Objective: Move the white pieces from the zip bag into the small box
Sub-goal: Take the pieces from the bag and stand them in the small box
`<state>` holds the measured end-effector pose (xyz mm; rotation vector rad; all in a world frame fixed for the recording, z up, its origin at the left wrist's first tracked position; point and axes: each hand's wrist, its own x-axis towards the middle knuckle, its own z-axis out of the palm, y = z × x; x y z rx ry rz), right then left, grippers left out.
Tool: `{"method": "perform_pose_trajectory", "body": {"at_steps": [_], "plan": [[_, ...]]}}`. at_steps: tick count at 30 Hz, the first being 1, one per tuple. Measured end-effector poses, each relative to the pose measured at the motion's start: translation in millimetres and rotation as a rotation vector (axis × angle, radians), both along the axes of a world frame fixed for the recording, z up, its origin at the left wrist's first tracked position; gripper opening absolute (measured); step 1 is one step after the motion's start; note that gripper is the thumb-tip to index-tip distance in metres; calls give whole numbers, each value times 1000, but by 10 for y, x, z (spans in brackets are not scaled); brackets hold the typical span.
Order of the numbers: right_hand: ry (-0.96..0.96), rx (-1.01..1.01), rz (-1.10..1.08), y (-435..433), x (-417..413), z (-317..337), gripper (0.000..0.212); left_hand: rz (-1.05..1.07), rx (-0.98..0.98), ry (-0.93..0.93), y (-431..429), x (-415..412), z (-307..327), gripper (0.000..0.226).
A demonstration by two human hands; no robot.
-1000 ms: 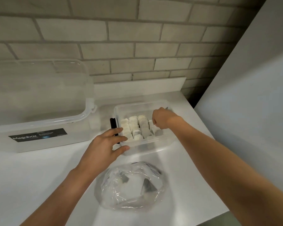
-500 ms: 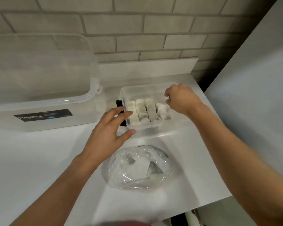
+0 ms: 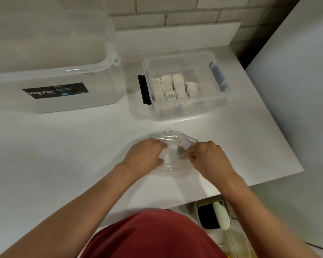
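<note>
Left hand (image 3: 146,155) and right hand (image 3: 206,157) both pinching the zip bag (image 3: 172,167), bag contents blurred, white pieces (image 3: 173,86) in small box (image 3: 185,110)

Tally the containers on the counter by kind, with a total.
Large clear storage box: 1
Small clear box holding white pieces: 1
Zip bag, held by the left hand and right hand: 1
Total: 3

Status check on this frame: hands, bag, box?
Left hand and right hand both gripping zip bag. White pieces sit in small box. Nothing in the way.
</note>
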<state>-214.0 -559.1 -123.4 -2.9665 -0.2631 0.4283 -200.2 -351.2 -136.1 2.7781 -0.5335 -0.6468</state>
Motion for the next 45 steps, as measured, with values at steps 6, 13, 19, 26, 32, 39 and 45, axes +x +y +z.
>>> {"method": "perform_pose_trajectory", "body": {"at_steps": [6, 13, 19, 26, 32, 39, 45], "plan": [[31, 272, -3, -81, -50, 15, 64, -2, -88, -16, -168, 53, 32, 48], [13, 523, -87, -101, -202, -193, 96, 198, -233, 20, -544, 54, 18, 7], [-28, 534, -71, -49, -210, -200, 87, 259, -218, 51, -421, 83, -30, 13], [-246, 337, 112, 25, -158, -201, 35, 306, -283, 116, -202, 157, 31, 24], [-179, 416, 53, 83, -129, -135, 40, 361, -481, 297, 56, 74, 182, 30], [118, 881, -264, 248, -155, 134, 41, 678, -950, 412, 208, -65, 319, 32], [253, 1125, -511, 407, -130, 167, 23, 875, -1234, 512, 178, -159, 338, 35]]}}
